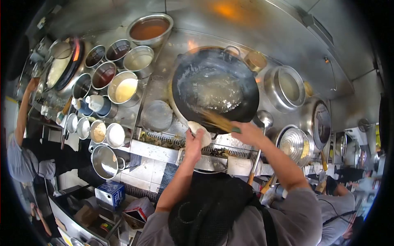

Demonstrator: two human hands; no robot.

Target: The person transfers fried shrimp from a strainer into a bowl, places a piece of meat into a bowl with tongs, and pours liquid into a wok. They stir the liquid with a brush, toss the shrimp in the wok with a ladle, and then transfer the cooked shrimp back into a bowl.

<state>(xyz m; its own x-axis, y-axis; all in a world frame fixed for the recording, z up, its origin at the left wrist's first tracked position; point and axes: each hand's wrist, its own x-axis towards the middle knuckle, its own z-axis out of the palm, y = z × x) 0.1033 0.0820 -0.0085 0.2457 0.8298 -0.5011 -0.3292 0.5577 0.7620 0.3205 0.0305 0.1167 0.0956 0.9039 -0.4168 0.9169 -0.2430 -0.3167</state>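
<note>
A large black wok (183, 76) sits on the range, with cloudy, shiny liquid in its bottom. My left hand (194, 144) is closed around a folded white cloth (206, 138) at the wok's near rim. In my right hand (248, 133) is a bamboo wok brush (219, 121), gripped at its green-banded end. The brush's bristles point left over the near inner side of the wok and look a little blurred. A ladle (266, 118) rests just right of the wok, its long handle running toward me.
Metal pots of sauces (125, 90) and small seasoning tins (115, 135) stand on the left. To the right are a steel pot (286, 86) and a perforated strainer (292, 144). A flame shows at another wok (65, 67) far left, where a co-worker's arm (25, 104) reaches.
</note>
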